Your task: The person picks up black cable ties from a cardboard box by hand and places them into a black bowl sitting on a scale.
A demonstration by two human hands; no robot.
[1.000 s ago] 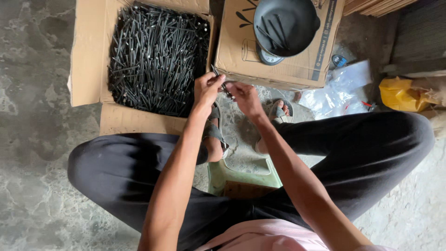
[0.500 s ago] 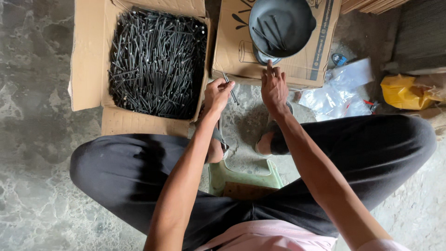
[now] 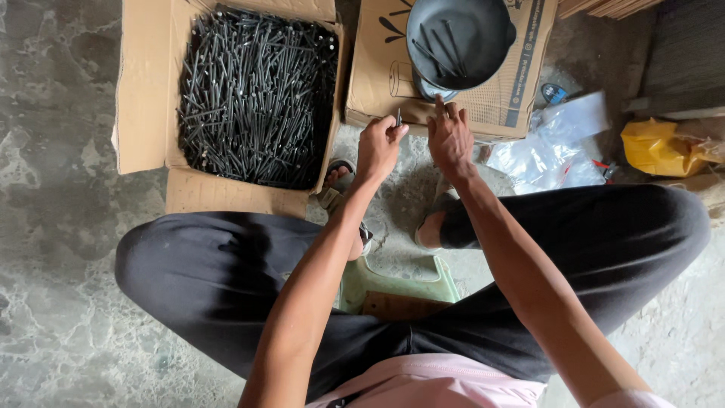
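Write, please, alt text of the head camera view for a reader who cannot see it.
A seated person's left hand pinches a thin dark nail, with the open right hand beside it, before a dark bowl on a closed carton. To the left, an open cardboard box holds many black nails.

An open brown cardboard box (image 3: pixel 143 98), flaps folded outward and packed with black nails, is sitting on the grey floor. Just to its right, a second, closed cardboard carton (image 3: pixel 377 75) is lying flat, its brown top showing black printed line drawings and a band of dark print along its right edge. Farther right of the open box, beyond the carton, crumpled clear plastic bags (image 3: pixel 559 143) are lying on the floor, and a yellow plastic bag (image 3: pixel 657 147) is resting still farther right, near the frame's edge.
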